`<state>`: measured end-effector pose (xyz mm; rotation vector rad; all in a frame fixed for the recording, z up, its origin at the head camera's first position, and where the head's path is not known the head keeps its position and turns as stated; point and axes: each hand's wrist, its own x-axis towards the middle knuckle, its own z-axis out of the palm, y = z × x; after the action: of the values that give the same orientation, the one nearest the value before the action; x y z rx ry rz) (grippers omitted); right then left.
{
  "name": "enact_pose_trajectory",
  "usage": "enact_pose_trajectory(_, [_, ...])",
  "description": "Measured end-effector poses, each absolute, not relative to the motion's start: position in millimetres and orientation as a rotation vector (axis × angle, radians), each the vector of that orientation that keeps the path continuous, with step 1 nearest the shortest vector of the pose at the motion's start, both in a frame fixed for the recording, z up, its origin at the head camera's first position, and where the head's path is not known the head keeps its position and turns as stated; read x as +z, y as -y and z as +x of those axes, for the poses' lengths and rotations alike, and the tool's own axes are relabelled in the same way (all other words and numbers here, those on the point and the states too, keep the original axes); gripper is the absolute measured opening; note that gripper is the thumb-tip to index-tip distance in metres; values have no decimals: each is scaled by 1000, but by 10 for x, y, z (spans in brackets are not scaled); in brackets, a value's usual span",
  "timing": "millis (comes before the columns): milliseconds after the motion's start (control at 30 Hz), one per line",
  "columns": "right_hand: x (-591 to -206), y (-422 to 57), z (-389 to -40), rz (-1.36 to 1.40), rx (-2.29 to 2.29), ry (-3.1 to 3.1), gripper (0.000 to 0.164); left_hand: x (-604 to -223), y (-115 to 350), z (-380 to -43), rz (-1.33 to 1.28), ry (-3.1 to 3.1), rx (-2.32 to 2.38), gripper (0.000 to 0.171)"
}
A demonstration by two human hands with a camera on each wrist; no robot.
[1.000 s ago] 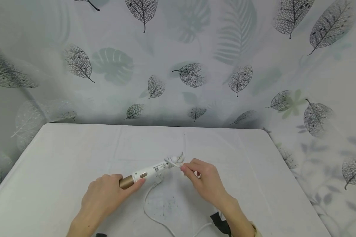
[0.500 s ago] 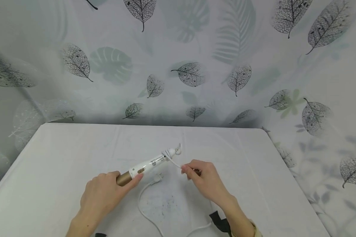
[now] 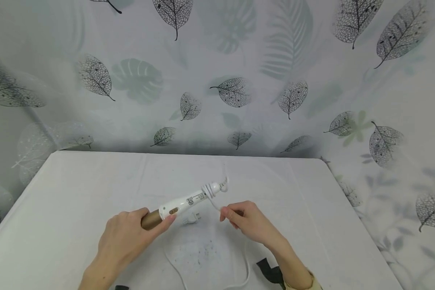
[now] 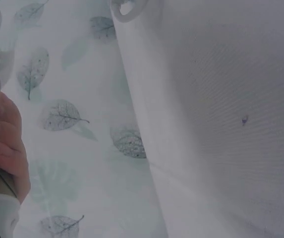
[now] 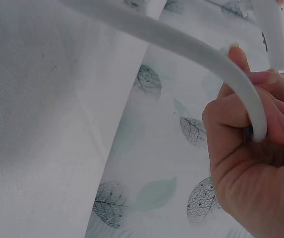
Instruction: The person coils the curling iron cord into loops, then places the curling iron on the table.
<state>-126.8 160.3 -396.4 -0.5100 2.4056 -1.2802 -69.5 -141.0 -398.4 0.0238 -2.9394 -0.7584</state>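
Observation:
My left hand (image 3: 125, 237) grips the gold barrel of a white-handled curling iron (image 3: 185, 202), which tilts up to the right over the table. Its thumb lies along the barrel towards the switch. In the left wrist view, the fingers (image 4: 5, 131) wrap round the gold barrel (image 4: 0, 176). Several turns of the white power cord (image 3: 207, 191) circle the handle's far end. My right hand (image 3: 253, 225) pinches the cord just below those turns. In the right wrist view, the cord (image 5: 191, 44) loops past the curled fingers (image 5: 226, 111).
Below the curling iron is the white plug (image 3: 192, 219). Slack cord (image 3: 247, 268) trails to the front edge of the white table (image 3: 94, 181). A black strap (image 3: 270, 273) hangs beside the right forearm. Leaf-print cloth (image 3: 203, 60) stands behind the table.
My right hand has drawn the cord from close beside the handle's end down and slightly away. The plug and slack cord have shifted below. The left hand keeps its hold on the curling iron.

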Motion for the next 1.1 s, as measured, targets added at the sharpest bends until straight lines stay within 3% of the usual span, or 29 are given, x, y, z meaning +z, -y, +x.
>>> enact_pose_trajectory(567, [-4042, -1596, -1261, -687, -1252, -2528, 22, -4017, 1415, -671, -174, 2882, -736, 49])
enact_pose_trajectory(1100, [-3993, -1615, -1258, -629, -1209, -2639, 10, -4028, 1426, -649, -270, 2783, -691, 51])
